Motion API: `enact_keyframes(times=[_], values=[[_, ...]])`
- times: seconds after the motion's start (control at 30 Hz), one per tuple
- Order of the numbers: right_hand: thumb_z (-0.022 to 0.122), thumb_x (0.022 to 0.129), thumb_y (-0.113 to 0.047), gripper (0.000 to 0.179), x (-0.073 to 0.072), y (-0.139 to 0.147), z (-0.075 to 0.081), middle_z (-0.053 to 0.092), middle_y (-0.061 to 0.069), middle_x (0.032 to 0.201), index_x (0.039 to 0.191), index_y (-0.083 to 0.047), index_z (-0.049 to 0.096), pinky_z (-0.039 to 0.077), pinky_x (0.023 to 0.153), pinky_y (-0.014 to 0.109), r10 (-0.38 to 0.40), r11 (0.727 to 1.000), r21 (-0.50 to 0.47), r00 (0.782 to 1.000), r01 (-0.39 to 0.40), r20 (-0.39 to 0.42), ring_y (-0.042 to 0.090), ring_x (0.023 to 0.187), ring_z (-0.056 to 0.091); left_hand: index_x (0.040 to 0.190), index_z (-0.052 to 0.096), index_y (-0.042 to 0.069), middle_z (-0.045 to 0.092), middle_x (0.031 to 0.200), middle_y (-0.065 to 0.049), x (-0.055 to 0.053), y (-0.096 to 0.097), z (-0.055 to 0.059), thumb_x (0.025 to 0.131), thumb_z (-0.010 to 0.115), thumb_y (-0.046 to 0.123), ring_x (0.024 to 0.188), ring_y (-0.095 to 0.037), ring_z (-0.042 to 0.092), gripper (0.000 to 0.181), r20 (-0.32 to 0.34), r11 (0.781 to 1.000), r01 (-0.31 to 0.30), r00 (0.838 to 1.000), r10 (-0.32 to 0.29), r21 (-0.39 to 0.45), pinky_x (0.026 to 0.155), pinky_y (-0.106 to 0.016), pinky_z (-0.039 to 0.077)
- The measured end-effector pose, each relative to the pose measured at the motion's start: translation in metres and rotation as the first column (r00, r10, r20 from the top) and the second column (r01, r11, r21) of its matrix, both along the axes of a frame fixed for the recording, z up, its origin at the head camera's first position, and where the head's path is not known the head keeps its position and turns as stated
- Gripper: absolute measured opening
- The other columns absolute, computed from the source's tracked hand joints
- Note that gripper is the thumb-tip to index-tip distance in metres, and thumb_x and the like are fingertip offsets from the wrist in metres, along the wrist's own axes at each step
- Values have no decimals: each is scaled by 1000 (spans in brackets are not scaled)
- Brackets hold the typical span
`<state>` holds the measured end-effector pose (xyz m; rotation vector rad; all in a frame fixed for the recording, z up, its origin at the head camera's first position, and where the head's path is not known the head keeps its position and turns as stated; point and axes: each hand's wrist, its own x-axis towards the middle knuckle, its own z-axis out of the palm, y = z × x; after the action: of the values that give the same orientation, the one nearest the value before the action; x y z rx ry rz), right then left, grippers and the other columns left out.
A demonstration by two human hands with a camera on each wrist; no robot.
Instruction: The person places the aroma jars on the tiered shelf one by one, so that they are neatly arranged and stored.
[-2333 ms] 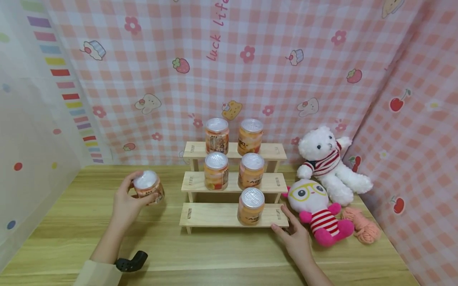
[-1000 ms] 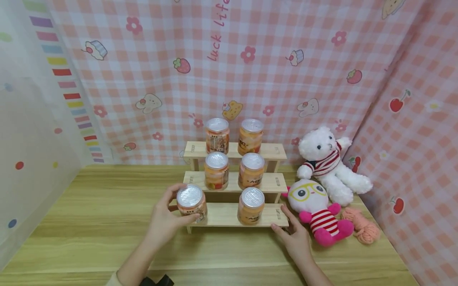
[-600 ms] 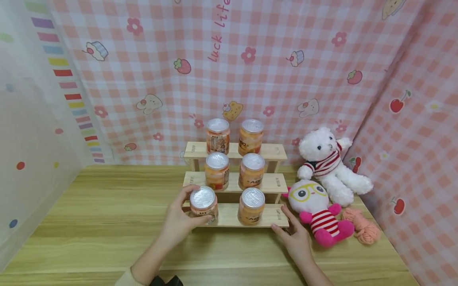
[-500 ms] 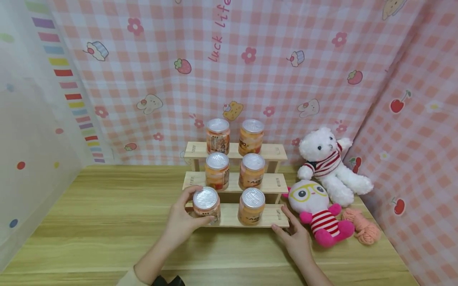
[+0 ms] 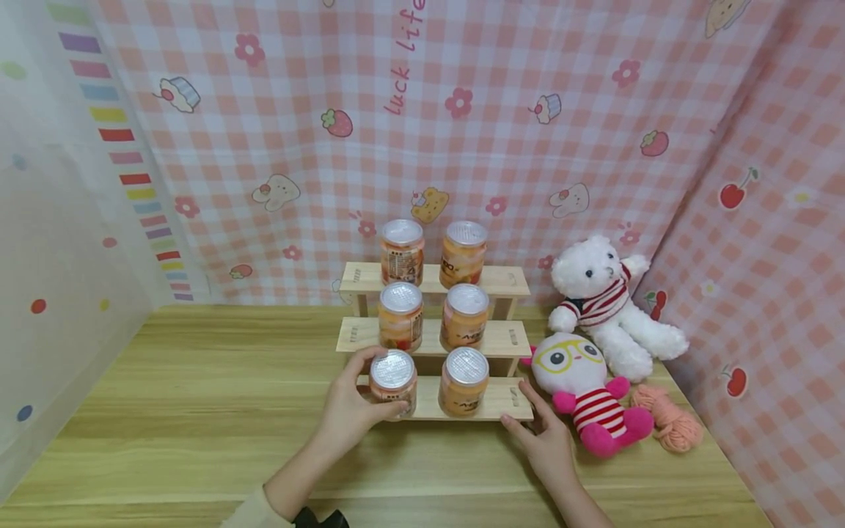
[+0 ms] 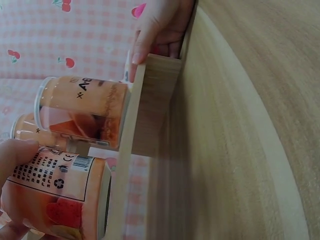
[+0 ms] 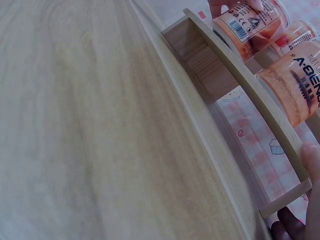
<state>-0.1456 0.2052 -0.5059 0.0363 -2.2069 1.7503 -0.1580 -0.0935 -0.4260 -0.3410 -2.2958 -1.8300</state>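
Observation:
My left hand (image 5: 353, 407) grips a fruit can (image 5: 393, 372) with a silver lid, thumb across its front and fingers round its far side. The can is upright, its base right at the left half of the lowest step of a three-step wooden display stand (image 5: 429, 402). Beside it on that step stands a matching can (image 5: 464, 385). In the left wrist view the held can (image 6: 55, 195) shows its barcode and label. My right hand (image 5: 548, 440) holds the right end of the lowest step; in the right wrist view its thumb (image 7: 311, 157) lies against the board, other fingers lower down.
Two cans stand on the middle step, including a left can (image 5: 400, 319), and two on the top step, including a right can (image 5: 463, 253). Right of the stand are a pink doll (image 5: 597, 396), a white teddy bear (image 5: 604, 293) and peach yarn (image 5: 670, 418). A checked cloth (image 5: 396, 161) hangs behind.
My left hand has carried the can from the table's left side to the lowest step, then rightward along it towards the other can. My right hand has stayed at the stand's end.

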Motion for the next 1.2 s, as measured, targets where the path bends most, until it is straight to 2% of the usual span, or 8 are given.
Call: enact_keyframes(times=[0.13, 0.33, 0.4, 0.7, 0.93, 1.07, 1.2], values=[[78, 76, 4, 65, 0, -1, 0, 45, 17, 142, 135, 2, 51, 39, 92, 14, 13, 1000, -14, 1000, -13, -3, -4, 120, 43, 125, 54, 16, 54, 111, -11, -1, 1, -3, 60, 91, 4, 94, -26, 57, 76, 20, 1000, 7, 1000, -7, 9, 73, -34, 54], [78, 77, 1, 64, 0, -1, 1, 45, 16, 142, 135, 0, 52, 39, 92, 14, 13, 1000, -6, 1000, -13, 2, 20, 126, 42, 127, 53, 16, 56, 113, -7, -3, 1, -4, 60, 91, 6, 100, -23, 55, 77, -9, 999, -2, 1000, 2, -36, 73, -33, 54], [78, 77, 0, 64, -1, -2, 1, 45, 16, 142, 135, -1, 52, 39, 91, 13, 13, 1000, -1, 1000, -13, 2, 24, 126, 42, 127, 53, 16, 56, 113, -6, -3, 1, -4, 60, 91, 6, 101, -23, 55, 77, -18, 999, 1, 1000, -2, -46, 73, -33, 54], [78, 79, -3, 65, 0, -3, 5, 44, 15, 143, 137, -1, 50, 38, 90, 12, 18, 1000, 18, 999, -18, 31, 24, 126, 43, 133, 48, 12, 55, 122, -7, -1, -3, -5, 64, 90, 10, 109, -25, 52, 80, -44, 995, 6, 999, -11, -100, 81, -38, 51], [77, 80, -2, 64, 4, -3, 17, 45, 13, 142, 138, 0, 49, 44, 87, 13, 7, 1000, 22, 996, -9, 86, 24, 122, 47, 137, 42, 11, 51, 130, -7, 0, -10, -1, 70, 85, 6, 116, -27, 51, 79, -17, 993, 102, 995, -103, -57, 90, -44, 48], [76, 80, -1, 62, 7, -2, 24, 46, 14, 141, 136, 3, 50, 47, 84, 16, -1, 998, 70, 994, -6, 109, 26, 122, 48, 139, 41, 14, 53, 128, -6, 1, -18, 2, 74, 82, 7, 117, -28, 51, 77, -3, 987, 133, 991, -134, -85, 91, -49, 47], [76, 81, -5, 58, 15, 0, 33, 52, 17, 135, 133, 3, 53, 51, 85, 27, -11, 985, 175, 992, -11, 128, 31, 115, 56, 137, 45, 16, 57, 125, -5, 2, -28, 4, 78, 80, 12, 115, -26, 52, 68, -7, 982, 137, 990, -139, -132, 90, -50, 46]])
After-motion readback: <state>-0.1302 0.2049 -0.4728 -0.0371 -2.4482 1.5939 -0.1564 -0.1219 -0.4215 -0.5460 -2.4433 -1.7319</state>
